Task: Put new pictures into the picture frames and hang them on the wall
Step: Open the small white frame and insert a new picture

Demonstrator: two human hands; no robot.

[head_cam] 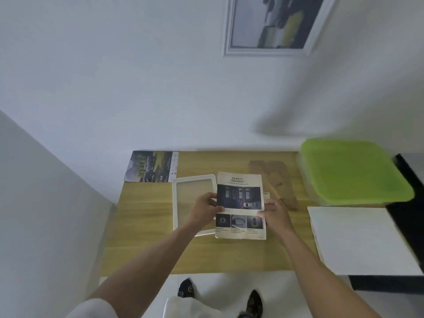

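I see a plain room in a home or small office. A small wooden counter [146, 226] stands in a corner of bare white walls [114, 76], with a framed landscape [273, 24] hanging above it. A lidded plastic box [353, 171], a car brochure [151, 166] and white floor [220, 285] fit that.

hands 2: left hand [205, 208], right hand [274, 214] | printed sheets 2: safety sheet [239, 204] centre, car brochure [151, 166] upper left of table | empty white frame [193, 180] 1 | hung picture [273, 24] 1, top | green-lidded box [351, 171] 1, right | white board [358, 237] 1, lower right | shoes 2, bottom
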